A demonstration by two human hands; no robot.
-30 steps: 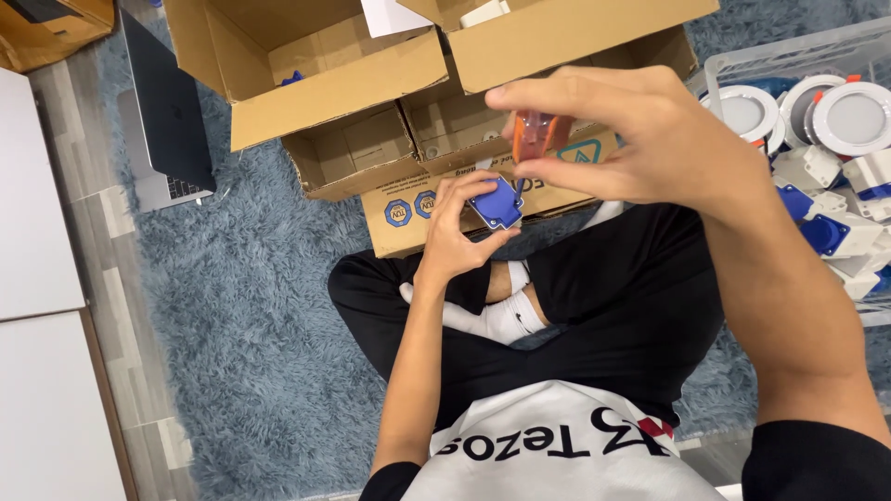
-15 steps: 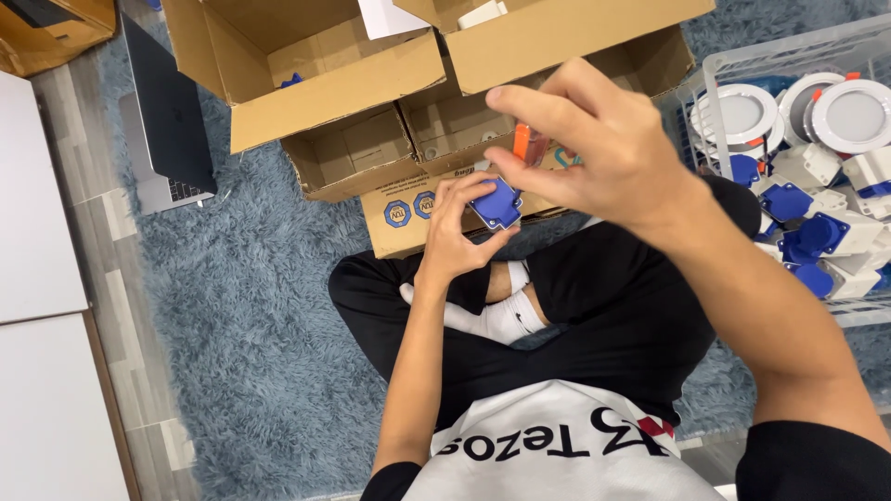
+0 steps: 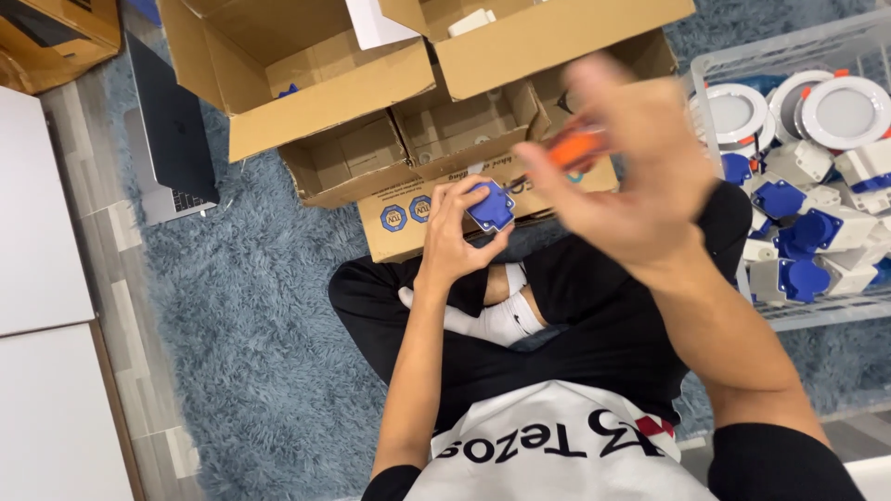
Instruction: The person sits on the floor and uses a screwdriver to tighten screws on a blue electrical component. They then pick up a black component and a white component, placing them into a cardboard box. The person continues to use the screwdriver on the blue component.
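Left hand: the left hand point(image 3: 457, 237) is closed around a small blue and white part point(image 3: 490, 206), held up over the crossed legs at about 11 o'clock from the lap.
Right hand: the right hand point(image 3: 631, 176) is blurred, fingers half spread, pinching an orange piece point(image 3: 575, 148) at about 1 o'clock from the blue and white part, close to it but apart.
Surroundings: open cardboard boxes point(image 3: 371, 102) lie at 12 o'clock; a white basket point(image 3: 715, 70) of round white lamps point(image 3: 845, 111) and more blue parts sits at 3 o'clock; a laptop point(image 3: 172, 139) lies on the shaggy blue rug point(image 3: 251, 315) at 10 o'clock.
Risk, grip: the pinch on the orange piece looks light, so it could slip.
Risk, loss: a dropped piece could sink into the rug pile or fall into a box.
Risk, fit: joining the pieces in mid-air could misalign them.
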